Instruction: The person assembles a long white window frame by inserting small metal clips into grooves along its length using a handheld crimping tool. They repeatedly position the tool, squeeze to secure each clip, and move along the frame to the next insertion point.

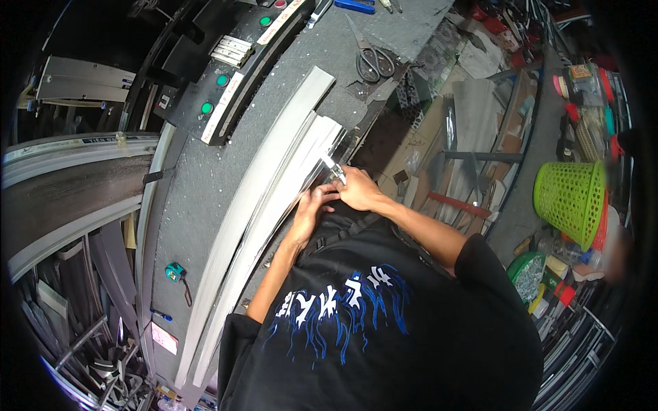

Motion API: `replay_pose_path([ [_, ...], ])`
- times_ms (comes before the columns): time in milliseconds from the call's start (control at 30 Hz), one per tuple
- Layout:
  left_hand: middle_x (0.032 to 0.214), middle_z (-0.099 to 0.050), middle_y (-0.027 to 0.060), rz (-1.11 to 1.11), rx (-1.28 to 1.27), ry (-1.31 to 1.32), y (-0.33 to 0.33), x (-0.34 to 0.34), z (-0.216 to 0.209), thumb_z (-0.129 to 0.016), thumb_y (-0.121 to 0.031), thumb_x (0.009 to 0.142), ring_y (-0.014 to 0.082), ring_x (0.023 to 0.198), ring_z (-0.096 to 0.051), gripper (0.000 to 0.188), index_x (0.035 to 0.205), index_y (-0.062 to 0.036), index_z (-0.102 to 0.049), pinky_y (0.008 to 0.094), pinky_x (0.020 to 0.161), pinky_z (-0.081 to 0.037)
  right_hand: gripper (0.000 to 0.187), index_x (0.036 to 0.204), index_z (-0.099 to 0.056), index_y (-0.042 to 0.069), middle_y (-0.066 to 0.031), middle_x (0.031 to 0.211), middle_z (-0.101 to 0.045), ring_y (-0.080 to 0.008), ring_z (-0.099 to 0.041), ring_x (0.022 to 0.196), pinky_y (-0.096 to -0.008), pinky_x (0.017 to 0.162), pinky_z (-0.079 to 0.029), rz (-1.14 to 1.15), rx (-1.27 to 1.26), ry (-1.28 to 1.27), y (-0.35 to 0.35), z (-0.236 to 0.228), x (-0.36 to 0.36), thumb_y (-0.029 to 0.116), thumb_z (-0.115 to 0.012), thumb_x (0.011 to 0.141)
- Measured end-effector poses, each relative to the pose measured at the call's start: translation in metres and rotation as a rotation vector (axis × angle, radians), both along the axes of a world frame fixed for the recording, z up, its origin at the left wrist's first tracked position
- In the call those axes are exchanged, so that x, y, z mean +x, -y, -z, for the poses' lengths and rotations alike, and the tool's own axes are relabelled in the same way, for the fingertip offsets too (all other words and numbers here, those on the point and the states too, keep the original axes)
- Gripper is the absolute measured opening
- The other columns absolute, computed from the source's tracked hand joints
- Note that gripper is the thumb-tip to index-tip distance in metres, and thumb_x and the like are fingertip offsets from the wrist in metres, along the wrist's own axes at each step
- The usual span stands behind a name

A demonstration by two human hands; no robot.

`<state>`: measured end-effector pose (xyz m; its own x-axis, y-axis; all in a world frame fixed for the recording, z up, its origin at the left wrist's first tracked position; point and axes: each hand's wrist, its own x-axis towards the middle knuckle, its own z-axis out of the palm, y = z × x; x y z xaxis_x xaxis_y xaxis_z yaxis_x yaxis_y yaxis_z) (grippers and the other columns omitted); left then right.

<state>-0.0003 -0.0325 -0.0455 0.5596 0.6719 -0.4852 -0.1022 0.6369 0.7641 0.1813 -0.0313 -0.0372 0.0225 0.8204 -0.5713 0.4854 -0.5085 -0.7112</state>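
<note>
My right hand [358,190] is closed on a small silver hand tool [333,166], perhaps a utility knife. Its tip lies against the near edge of a stack of long white profile strips [301,164]. My left hand [312,209] is just left of the right one, fingers bent in close to it by the strips' edge. Whatever those fingers grip, if anything, is too small to make out. Another long white strip [274,140] runs alongside, farther from me, on the grey-topped bench [188,226].
Scissors [374,63] lie at the bench's far end. A dark control box [223,92] with green buttons stands at its far left side. Lower left on the bench are a teal tape measure [175,272] and a blue marker [161,315]. A green basket [569,202] stands at right.
</note>
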Motion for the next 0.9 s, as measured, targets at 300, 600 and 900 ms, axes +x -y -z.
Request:
replay_pose_path([
  [300, 0.13, -0.053, 0.0146, -0.196, -0.09, 0.224, 0.006, 0.0, 0.01, -0.041, -0.042, 0.105, 0.0228, 0.104, -0.06, 0.056, 0.142, -0.0002, -0.039, 0.0331, 0.08, -0.05, 0.027, 0.105, -0.058, -0.006, -0.0312, 0.095, -0.065, -0.0482, -0.062, 0.096, -0.0522, 0.081, -0.051, -0.512, 0.112, 0.117, -0.034, -0.016, 0.053, 0.015, -0.06, 0.088],
  [600, 0.126, -0.057, 0.0147, -0.319, -0.06, 0.235, 0.008, 0.006, 0.02, -0.036, -0.034, 0.108, 0.02, 0.096, -0.06, 0.044, 0.132, 0.0009, -0.049, 0.0315, 0.078, -0.049, 0.04, 0.115, -0.058, -0.009, -0.0334, 0.093, -0.064, -0.0466, -0.063, 0.096, -0.051, 0.087, -0.05, -0.605, 0.203, 0.405, -0.034, -0.023, 0.043, 0.019, -0.062, 0.086],
  [900, 0.117, -0.059, 0.0112, -0.237, -0.019, 0.13, 0.0, 0.006, 0.013, -0.032, -0.04, 0.108, 0.0159, 0.09, -0.059, 0.052, 0.134, 0.0019, -0.05, 0.0295, 0.079, -0.049, 0.04, 0.117, -0.061, -0.002, -0.0324, 0.11, -0.063, -0.0436, -0.06, 0.11, -0.0493, 0.093, -0.048, -0.547, -0.269, 0.27, -0.042, -0.053, 0.04, 0.028, -0.059, 0.092],
])
